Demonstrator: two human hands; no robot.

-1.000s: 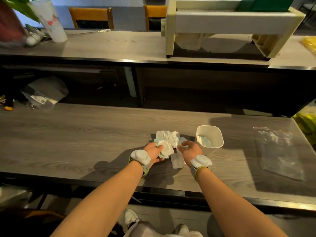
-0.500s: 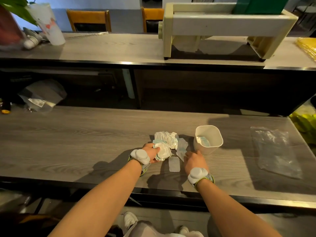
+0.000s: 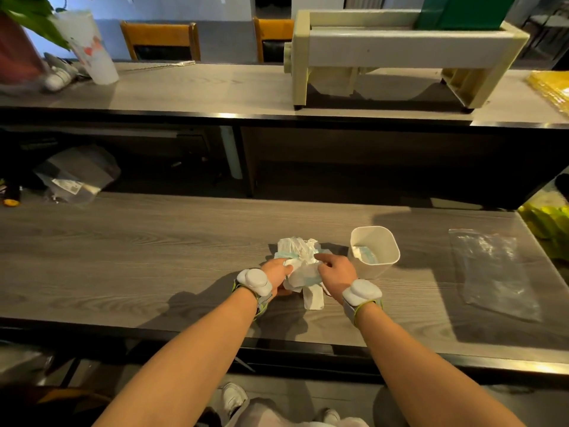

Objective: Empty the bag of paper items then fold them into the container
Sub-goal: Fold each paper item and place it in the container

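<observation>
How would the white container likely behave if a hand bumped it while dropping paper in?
The white container looks thin-walled and nearly empty, holding only a little folded paper, so it is probably light and would slide. It is tall for its base, so it might tip.

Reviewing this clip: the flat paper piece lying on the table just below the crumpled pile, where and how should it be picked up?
Probably by its near short end. The flat paper piece lies flush on the table, its far end tucked under the crumpled pile and both hands. Come from the person's side and pinch that free edge.
</observation>
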